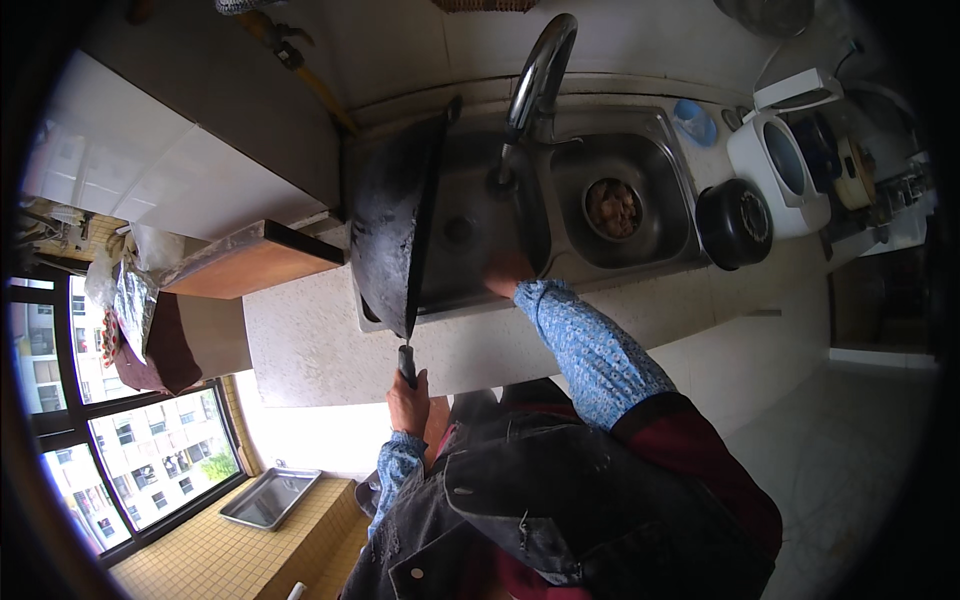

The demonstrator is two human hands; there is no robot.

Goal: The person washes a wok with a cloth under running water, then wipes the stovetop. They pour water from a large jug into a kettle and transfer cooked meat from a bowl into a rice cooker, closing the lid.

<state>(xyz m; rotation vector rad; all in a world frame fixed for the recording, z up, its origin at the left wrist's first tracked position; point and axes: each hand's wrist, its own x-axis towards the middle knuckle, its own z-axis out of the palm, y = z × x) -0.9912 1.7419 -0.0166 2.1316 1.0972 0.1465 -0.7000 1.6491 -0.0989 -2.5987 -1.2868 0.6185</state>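
Observation:
My left hand (409,403) grips the handle of a large black wok (394,225) at the counter's front edge. The wok is tilted on its side over the left sink basin (480,217), its dark underside facing left. My right hand (507,273) reaches low into that basin, blurred and in shadow; whether it holds anything cannot be made out. A chrome faucet (541,75) arches above, its spout pointing into the left basin. In the right basin (660,232) sits a round metal bowl (592,219) with pieces of what looks like raw meat (616,208).
Right of the sink stand a black pot (735,225), a white rice cooker (806,214) with raised lid, and a light-blue plastic container (695,122). A cabinet (217,135) hems in the left side. A metal tray (271,498) lies on the yellow-tiled ledge (202,555) by the window.

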